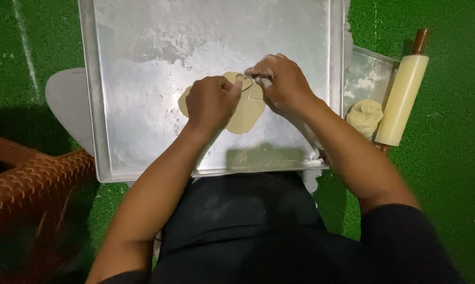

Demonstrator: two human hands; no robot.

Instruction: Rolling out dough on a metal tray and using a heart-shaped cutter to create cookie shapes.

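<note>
over a dark apron, the left hand (212, 100) presses curled fingers on a flat dough sheet (245, 113) in the floured metal tray (95, 105) while the right hand (279, 81) pinches a small cutter at its upper edge, a shape seemingly mid-cut; lifting it cleanly likely needs care, a rolling pin (403, 97) beyond.

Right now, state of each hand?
Left hand: fingers curled, pressing on the flat dough; nothing visibly held.
Right hand: closed, pinching a small pale tool at the dough.

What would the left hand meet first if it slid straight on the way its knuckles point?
The left hand, resting on the flattened dough, points up-right; it would likely meet the right hand's fingers almost at once.
</note>
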